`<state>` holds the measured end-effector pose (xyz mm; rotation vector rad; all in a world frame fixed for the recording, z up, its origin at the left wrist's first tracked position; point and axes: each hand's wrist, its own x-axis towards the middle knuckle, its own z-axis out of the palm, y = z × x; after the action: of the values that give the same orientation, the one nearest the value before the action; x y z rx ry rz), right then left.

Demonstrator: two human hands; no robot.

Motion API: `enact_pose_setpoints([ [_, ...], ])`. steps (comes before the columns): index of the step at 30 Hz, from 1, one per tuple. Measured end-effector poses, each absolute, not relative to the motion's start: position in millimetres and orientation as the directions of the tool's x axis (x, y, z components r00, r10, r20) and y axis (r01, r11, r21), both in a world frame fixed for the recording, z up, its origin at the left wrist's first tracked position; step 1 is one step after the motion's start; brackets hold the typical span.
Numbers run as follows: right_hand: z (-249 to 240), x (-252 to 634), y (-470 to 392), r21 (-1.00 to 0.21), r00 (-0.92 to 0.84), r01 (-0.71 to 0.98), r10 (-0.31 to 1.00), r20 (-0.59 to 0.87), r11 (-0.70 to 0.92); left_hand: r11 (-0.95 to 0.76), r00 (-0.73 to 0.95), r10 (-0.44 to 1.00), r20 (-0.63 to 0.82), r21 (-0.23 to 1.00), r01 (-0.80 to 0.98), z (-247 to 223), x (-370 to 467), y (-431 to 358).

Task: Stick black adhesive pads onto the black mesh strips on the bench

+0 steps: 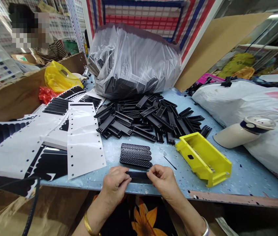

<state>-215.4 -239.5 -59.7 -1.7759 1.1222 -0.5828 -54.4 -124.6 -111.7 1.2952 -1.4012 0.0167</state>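
head view: in the lower middle of the frame, a dark strip lies between the left hand and the right hand, close to the near edge of the tabletop. the fingers of both hands are pinched closed, each with hold of one end of the strip; whether it touches the surface below, i cannot tell. the grip takes in only the ends, so the likeliest mishap seems to be a slip: if one pinch loosens, that end could drop or swing, and so near the edge the strip could end up in the lap. uneven pulling might twist or bow its unsupported middle.

just beyond, at the centre, a neat row of patterned pieces sits very near the fingers; a forward nudge of the knuckles could push it out of line. above it, the loose pile of black pieces lies crossed and stacked, so a tug at one would probably make others slide. at right of centre, the yellow bin holds small bits, which a bump from the right forearm might spill. at lower left, a black cable runs close to the white sheets; if snagged, it could drag them.
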Motion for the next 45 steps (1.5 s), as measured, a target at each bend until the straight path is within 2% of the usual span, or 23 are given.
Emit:
enact_pose_setpoints([
  [4,-44.7,-212.8,-232.3,-0.861,0.515,-0.444,-0.857,-0.018,-0.249,0.379,0.292,-0.655,0.697,0.637,-0.671,-113.7,-55.2,-124.4],
  [9,-13.6,-201.5,-210.0,-0.702,0.651,-0.358,-0.704,0.285,-0.615,0.362,0.302,-0.654,0.693,0.637,-0.681,-117.2,-55.9,-124.2],
  [12,-8.1,-197.3,-203.3,-0.638,0.690,-0.312,-0.629,0.357,-0.704,0.341,0.333,-0.651,0.682,0.654,-0.675,-118.8,-55.5,-124.1],
  [19,-13.3,-201.7,-207.2,-0.644,0.668,-0.380,-0.679,0.306,-0.664,0.277,0.386,-0.689,0.613,0.716,-0.641,-118.6,-51.7,-123.0],
  [26,-10.7,-198.0,-204.0,-0.662,0.670,-0.354,-0.673,0.313,-0.660,0.273,0.400,-0.713,0.576,0.753,-0.599,-114.6,-52.8,-122.2],
  [36,-17.7,-203.8,-209.4,-0.697,0.643,-0.391,-0.720,0.261,-0.601,0.236,0.497,-0.611,0.616,0.741,-0.629,-116.2,-52.4,-119.6],
  [40,-15.8,-203.7,-209.7,-0.719,0.625,-0.409,-0.746,0.228,-0.563,0.175,0.533,-0.658,0.532,0.797,-0.578,-113.4,-46.8,-118.7],
  [45,-5.7,-192.5,-202.5,-0.775,0.664,-0.361,-0.727,0.177,-0.519,0.223,0.462,-0.740,0.488,0.827,-0.516,-109.6,-41.9,-118.4],
])
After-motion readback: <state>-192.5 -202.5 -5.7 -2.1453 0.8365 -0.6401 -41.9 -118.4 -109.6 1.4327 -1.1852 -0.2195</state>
